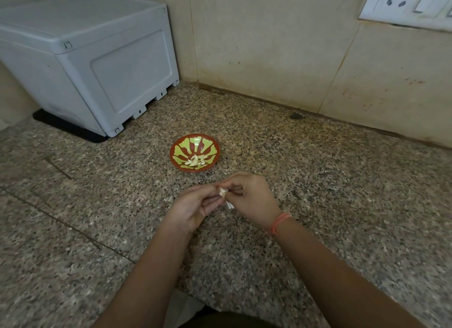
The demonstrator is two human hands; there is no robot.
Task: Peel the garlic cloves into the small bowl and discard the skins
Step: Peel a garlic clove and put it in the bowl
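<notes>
We are holding a garlic clove [223, 192] above the speckled counter [97, 205]. Our left hand [195, 206] is gripping it with curled fingers, and our right hand [253, 198] is pinching it, with loose skin [230, 205] hanging below. Just beyond, the small bowl [176, 147] is holding peeled cloves [195, 161].

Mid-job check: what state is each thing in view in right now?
small bowl: upright on counter, holding peeled cloves
garlic clove: pinched between both hands, skin partly loose
left hand: pinches the garlic clove
right hand: pinches the garlic clove
grey box: closed
wall socket: visible holes empty
</notes>
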